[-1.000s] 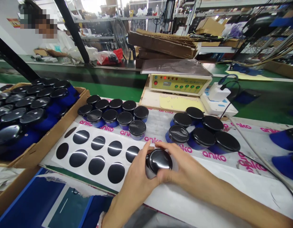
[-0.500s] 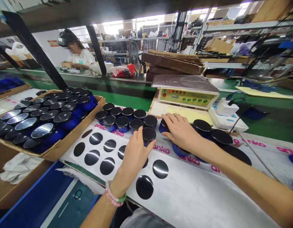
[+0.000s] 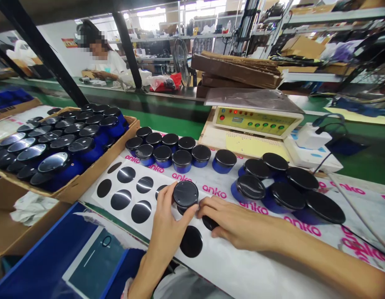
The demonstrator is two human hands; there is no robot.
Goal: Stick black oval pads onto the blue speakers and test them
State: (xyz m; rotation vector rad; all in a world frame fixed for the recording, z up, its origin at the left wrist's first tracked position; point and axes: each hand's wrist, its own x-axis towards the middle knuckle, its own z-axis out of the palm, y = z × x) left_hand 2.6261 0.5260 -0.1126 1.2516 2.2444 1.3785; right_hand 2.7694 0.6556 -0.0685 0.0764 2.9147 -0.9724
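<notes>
My left hand [image 3: 171, 211] is closed around a round blue piece with a glossy black top [image 3: 185, 193], tilted and held above the white sticker sheet [image 3: 248, 270]. Just right of it, my right hand [image 3: 225, 218] has its fingers bent over a black round sticker [image 3: 209, 223] on the sheet; whether they pinch its edge is hidden. Another black sticker [image 3: 191, 241] lies below, and several more, such as the one at the sheet's left part [image 3: 121, 199], run leftward. Beyond my hands stand rows of blue pieces with black tops [image 3: 181, 160].
At left, a cardboard tray [image 3: 99, 153] is packed with similar pieces. Several more [image 3: 284, 195] stand near my right forearm. A control box with buttons [image 3: 255, 120] sits behind, beside a white power strip [image 3: 317, 155] with a cable. A person [image 3: 107, 62] sits across the green bench.
My left hand has lifted a piece from the row's right end and brought it nearer. My right hand has left another piece standing and moved down to the stickers.
</notes>
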